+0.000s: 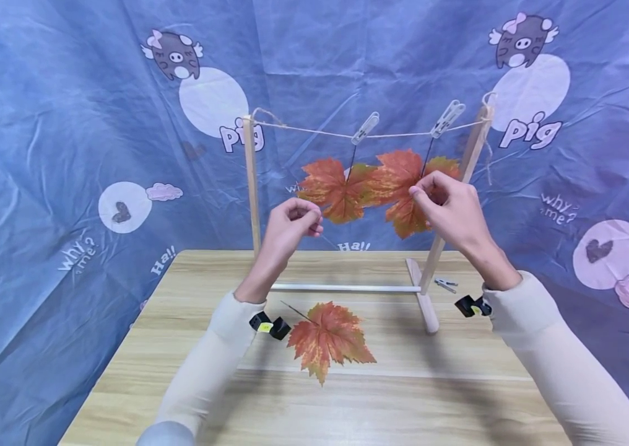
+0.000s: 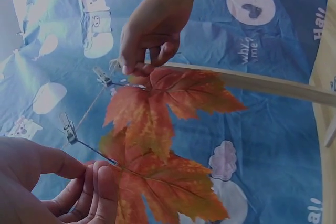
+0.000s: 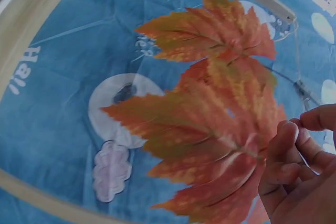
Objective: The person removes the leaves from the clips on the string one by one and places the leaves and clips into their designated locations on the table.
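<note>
Two orange-red maple leaves hang by their stems from clothespins on a string. My left hand (image 1: 292, 226), fingers loosely curled with nothing seen in them, is beside the left leaf (image 1: 342, 192); the left wrist view shows its fingertips close to that leaf's stem (image 2: 97, 151). In front of the right leaf (image 1: 398, 186) is my right hand (image 1: 454, 207), thumb and index tips together; no grip on the leaf shows. The left clothespin (image 1: 365, 128) and right clothespin (image 1: 448, 119) clamp the string (image 1: 320, 131). A third maple leaf (image 1: 328, 337) lies on the table.
A wooden stand with a left post (image 1: 251, 179) and right post (image 1: 473, 148) carries the string. A white rod (image 1: 348, 288) runs low across to its right foot (image 1: 423, 303). Another clothespin (image 1: 446, 285) lies on the table (image 1: 403, 402) near that foot. Behind hangs a blue printed cloth (image 1: 97, 124).
</note>
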`<state>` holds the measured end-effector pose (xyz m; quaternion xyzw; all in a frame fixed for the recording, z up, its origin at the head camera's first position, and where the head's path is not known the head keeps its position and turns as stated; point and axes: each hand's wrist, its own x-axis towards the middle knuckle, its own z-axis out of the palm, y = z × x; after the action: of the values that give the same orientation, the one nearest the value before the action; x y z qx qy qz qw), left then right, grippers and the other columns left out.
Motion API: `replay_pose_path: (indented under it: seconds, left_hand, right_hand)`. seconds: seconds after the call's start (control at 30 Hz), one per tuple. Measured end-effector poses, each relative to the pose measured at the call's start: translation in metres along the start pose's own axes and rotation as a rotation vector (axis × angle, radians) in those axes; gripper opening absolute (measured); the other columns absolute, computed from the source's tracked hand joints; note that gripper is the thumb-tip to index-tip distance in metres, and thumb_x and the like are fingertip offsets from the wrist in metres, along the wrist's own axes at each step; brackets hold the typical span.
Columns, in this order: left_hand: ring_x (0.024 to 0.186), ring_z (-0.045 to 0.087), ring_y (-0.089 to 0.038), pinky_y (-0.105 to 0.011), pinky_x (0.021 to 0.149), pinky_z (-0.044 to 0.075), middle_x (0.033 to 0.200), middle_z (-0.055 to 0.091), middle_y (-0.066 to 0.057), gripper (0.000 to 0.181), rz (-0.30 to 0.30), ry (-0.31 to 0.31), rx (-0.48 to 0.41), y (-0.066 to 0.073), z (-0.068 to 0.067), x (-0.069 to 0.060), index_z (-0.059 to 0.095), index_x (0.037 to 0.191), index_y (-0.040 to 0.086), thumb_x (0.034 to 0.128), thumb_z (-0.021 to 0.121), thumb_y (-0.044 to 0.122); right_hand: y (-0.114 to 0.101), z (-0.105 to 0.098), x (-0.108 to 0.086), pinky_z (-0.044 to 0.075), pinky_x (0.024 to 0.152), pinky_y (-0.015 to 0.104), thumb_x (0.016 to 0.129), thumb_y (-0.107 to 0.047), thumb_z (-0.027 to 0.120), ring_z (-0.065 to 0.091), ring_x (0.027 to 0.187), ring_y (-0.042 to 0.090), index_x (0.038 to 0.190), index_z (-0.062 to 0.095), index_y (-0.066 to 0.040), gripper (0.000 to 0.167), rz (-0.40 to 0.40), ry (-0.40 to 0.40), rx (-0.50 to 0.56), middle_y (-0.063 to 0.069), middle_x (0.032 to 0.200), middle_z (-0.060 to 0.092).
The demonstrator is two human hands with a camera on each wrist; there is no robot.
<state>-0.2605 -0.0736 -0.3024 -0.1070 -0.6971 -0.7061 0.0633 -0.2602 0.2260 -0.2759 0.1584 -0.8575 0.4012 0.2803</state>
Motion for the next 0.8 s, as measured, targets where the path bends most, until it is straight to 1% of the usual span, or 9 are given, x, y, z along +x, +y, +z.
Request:
replay_pose_path:
  seconds: [0.1,0.13,0.23,0.33,0.37,0.47,0.53,0.63,0.8]
  left_hand:
    - [0.075,0.072,-0.017,-0.023,0.071,0.065,0.099,0.071,-0.024,0.008,0.017,-0.006,0.011,0.006,0.002,0.003,0.068,0.105,-0.002,0.1016,0.066,0.004]
    - [0.077,0.074,-0.024,-0.025,0.072,0.066,0.102,0.070,-0.029,0.008,0.021,-0.008,0.012,0.009,0.003,0.004,0.068,0.105,-0.002,0.1015,0.066,0.004]
    - [0.077,0.074,-0.025,-0.027,0.073,0.066,0.106,0.069,-0.034,0.007,0.037,-0.014,0.009,0.015,0.005,0.008,0.069,0.105,-0.002,0.1014,0.066,0.004]
    - [0.076,0.073,-0.024,-0.028,0.073,0.066,0.097,0.071,-0.024,0.005,0.055,-0.018,-0.004,0.021,0.008,0.012,0.069,0.103,-0.002,0.1016,0.067,0.003]
    - [0.075,0.072,-0.018,-0.027,0.071,0.066,0.093,0.071,-0.019,0.005,0.060,-0.018,-0.007,0.022,0.009,0.014,0.069,0.103,-0.002,0.1017,0.067,0.003]
    - [0.077,0.072,-0.022,-0.027,0.071,0.066,0.088,0.071,-0.012,0.004,0.071,-0.021,-0.014,0.027,0.012,0.018,0.069,0.101,-0.001,0.1019,0.067,0.003]
    - [0.078,0.073,-0.023,-0.030,0.073,0.067,0.088,0.070,-0.010,0.004,0.070,-0.022,-0.017,0.029,0.014,0.021,0.069,0.101,0.000,0.1019,0.067,0.003]
    - [0.076,0.072,-0.020,-0.034,0.075,0.067,0.087,0.070,-0.009,0.006,0.080,-0.026,-0.019,0.033,0.017,0.025,0.069,0.102,-0.002,0.1020,0.067,0.004]
    - [0.072,0.070,-0.014,-0.030,0.072,0.066,0.085,0.070,-0.008,0.010,0.112,-0.023,-0.032,0.037,0.025,0.034,0.068,0.104,-0.006,0.1018,0.067,0.003]
  right_hand:
    - [-0.010,0.000,0.005,0.046,0.049,0.021,0.105,-0.033,0.068,0.057,0.050,0.010,0.101,0.073,-0.012,0.022,-0.010,-0.033,0.017,0.011,0.069,0.066]
    - [-0.013,0.001,0.007,0.046,0.049,0.021,0.105,-0.032,0.068,0.057,0.051,0.011,0.101,0.073,-0.012,0.021,-0.014,-0.040,0.016,0.012,0.071,0.067]
    - [-0.022,0.002,0.012,0.045,0.049,0.022,0.106,-0.029,0.066,0.056,0.052,0.012,0.102,0.073,-0.013,0.018,-0.034,-0.057,0.008,0.012,0.073,0.068]
    - [-0.029,0.003,0.016,0.045,0.050,0.022,0.106,-0.026,0.065,0.056,0.054,0.013,0.103,0.073,-0.012,0.016,-0.062,-0.060,0.001,0.013,0.076,0.068]
    - [-0.031,0.003,0.018,0.045,0.051,0.022,0.106,-0.025,0.065,0.056,0.054,0.013,0.104,0.073,-0.011,0.016,-0.072,-0.061,0.002,0.013,0.076,0.068]
    - [-0.037,0.004,0.023,0.044,0.053,0.021,0.106,-0.024,0.065,0.056,0.055,0.013,0.105,0.074,-0.011,0.016,-0.088,-0.060,0.006,0.012,0.076,0.068]
    - [-0.040,0.005,0.027,0.045,0.053,0.021,0.106,-0.023,0.064,0.057,0.055,0.012,0.106,0.074,-0.011,0.016,-0.099,-0.056,0.009,0.012,0.076,0.069]
    - [-0.046,0.006,0.033,0.045,0.054,0.021,0.105,-0.023,0.064,0.058,0.055,0.012,0.106,0.074,-0.012,0.016,-0.108,-0.052,0.009,0.012,0.078,0.071]
    - [-0.055,0.006,0.044,0.044,0.053,0.021,0.105,-0.025,0.064,0.059,0.057,0.012,0.106,0.074,-0.012,0.017,-0.113,-0.047,0.006,0.011,0.084,0.074]
